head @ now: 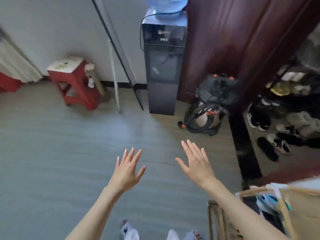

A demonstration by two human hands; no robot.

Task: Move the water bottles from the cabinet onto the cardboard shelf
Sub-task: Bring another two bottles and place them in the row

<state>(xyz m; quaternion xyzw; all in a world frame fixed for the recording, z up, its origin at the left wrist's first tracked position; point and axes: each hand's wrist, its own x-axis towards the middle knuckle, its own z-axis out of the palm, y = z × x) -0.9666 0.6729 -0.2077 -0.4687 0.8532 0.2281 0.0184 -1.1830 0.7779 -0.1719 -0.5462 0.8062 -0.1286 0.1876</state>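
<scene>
My left hand (129, 168) and my right hand (196, 161) are both stretched out over the grey floor, fingers straight and spread, holding nothing. A brown cardboard structure (301, 210) with coloured items inside shows at the bottom right, beside my right forearm. No water bottles and no cabinet are in view. The picture is slightly blurred.
A dark water dispenser (163, 70) with a blue jug on top stands against the wall ahead. A red stool (74, 80) sits to the left, a vacuum cleaner (206, 116) and a dark red door (242, 40) to the right. Shoes (277, 135) lie on a rack at far right.
</scene>
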